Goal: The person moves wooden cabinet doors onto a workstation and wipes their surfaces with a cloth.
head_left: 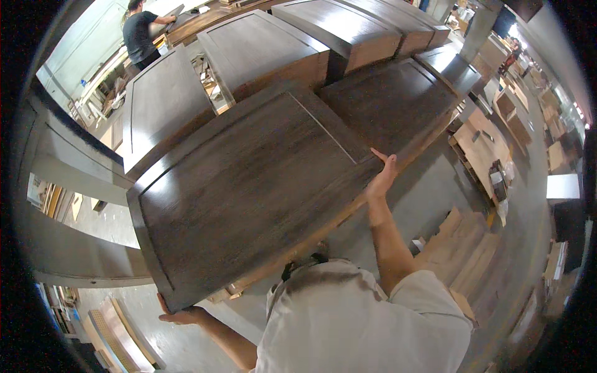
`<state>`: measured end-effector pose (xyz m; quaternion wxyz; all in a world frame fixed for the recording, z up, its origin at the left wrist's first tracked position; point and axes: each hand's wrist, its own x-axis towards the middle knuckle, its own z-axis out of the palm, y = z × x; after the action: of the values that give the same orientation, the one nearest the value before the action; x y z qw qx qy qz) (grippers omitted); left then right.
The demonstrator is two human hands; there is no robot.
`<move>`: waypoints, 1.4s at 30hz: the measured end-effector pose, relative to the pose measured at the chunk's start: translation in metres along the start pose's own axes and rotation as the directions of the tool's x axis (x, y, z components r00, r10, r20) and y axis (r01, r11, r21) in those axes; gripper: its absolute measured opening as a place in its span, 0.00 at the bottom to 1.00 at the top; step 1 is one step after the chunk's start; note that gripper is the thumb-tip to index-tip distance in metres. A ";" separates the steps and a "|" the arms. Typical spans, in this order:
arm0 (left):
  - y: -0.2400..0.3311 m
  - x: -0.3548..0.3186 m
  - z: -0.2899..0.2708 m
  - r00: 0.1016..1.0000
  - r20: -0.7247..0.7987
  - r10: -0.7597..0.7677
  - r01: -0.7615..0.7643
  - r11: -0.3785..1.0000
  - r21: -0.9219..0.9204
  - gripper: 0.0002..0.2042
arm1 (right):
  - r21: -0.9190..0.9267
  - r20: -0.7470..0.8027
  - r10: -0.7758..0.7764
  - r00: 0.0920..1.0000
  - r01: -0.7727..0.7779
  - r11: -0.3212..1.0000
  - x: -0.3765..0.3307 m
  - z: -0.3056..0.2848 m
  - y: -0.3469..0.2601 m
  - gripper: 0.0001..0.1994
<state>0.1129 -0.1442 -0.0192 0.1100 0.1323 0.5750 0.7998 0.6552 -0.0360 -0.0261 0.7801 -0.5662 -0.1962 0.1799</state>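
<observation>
A large dark brown wooden panel (pixel 242 186), with a raised frame around a recessed middle, lies tilted in front of me. My left hand (pixel 180 315) is closed on its near left corner, thumb up along the edge and the other fingers partly under it. At the opposite end, my right hand (pixel 382 178) grips the near right corner, the fingers beneath hidden by the panel. Just beyond the right hand, a second dark panel (pixel 392 99) of the same look lies flat, its left end partly covered by the held one.
Several similar framed panels on thick bodies, among them a grey-brown one (pixel 261 53), stand in a row beyond. A person (pixel 142 34) in a dark shirt works at a bench at the far left. Flattened cardboard (pixel 457 248) and a low wooden platform (pixel 479 152) lie to the right.
</observation>
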 end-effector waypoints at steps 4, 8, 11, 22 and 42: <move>-0.007 0.005 -0.010 0.998 0.063 0.020 -0.017 0.999 -0.045 0.43 | -0.020 0.075 -0.013 0.997 0.015 1.000 -0.005 0.007 -0.015 0.32; -0.002 0.005 -0.008 1.000 0.020 -0.003 0.005 0.996 -0.091 0.44 | -0.003 0.204 -0.087 0.975 0.090 0.996 -0.005 0.011 -0.016 0.32; -0.012 0.009 -0.009 0.999 0.033 -0.043 0.050 0.975 -0.219 0.42 | -0.066 0.132 -0.111 0.985 0.121 0.991 -0.003 0.012 -0.015 0.30; 0.019 0.043 -0.043 0.915 0.216 -0.341 0.373 0.919 -0.130 0.37 | 0.007 0.423 0.267 0.866 -0.298 0.955 0.010 -0.002 -0.053 0.29; 0.033 0.079 -0.031 0.468 0.623 -0.627 0.471 0.773 0.424 0.28 | -0.450 0.847 0.238 0.475 0.402 0.797 0.114 -0.088 0.037 0.28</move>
<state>0.0275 -0.1567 0.0095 0.5704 0.2601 0.5650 0.5364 0.7960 -0.0389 -0.0743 0.3549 -0.5960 -0.6399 0.3306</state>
